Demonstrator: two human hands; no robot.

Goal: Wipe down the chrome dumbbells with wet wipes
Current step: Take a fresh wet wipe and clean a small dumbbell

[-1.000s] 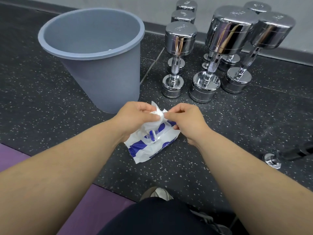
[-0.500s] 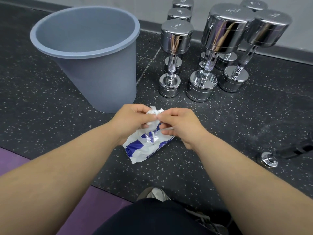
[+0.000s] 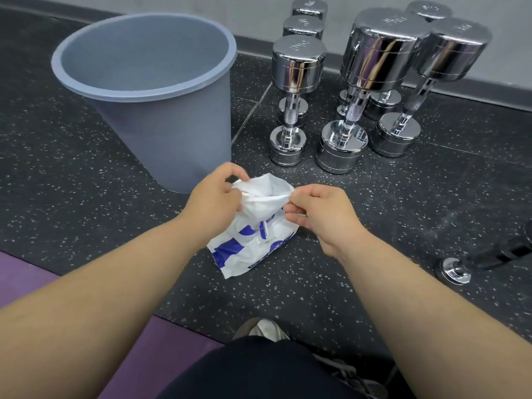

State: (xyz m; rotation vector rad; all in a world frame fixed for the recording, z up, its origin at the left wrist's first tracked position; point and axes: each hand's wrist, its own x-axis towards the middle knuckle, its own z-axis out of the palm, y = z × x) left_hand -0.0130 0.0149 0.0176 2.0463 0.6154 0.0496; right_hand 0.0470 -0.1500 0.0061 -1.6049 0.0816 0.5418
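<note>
Nearest: dark-clad knee (image 3: pixel 253 370), grey shoe (image 3: pixel 267 331), purple mat (image 3: pixel 138 349) at lower left. Rest of the floor (image 3: pixel 72 197) is black speckled rubber tile. Blue-and-white wipes pack (image 3: pixel 253 249) lies flat on it. Just above the pack, left hand (image 3: pixel 213 203) and right hand (image 3: pixel 322 211) each pinch an edge of a white wet wipe (image 3: pixel 262 194), spread between them. Grey bin (image 3: pixel 149 90) upright, beyond the left hand. Chrome dumbbells (image 3: pixel 357 87) stand on end right of the bin, near the grey wall (image 3: pixel 259 12). Black bar (image 3: pixel 495 254) lies far right.
</note>
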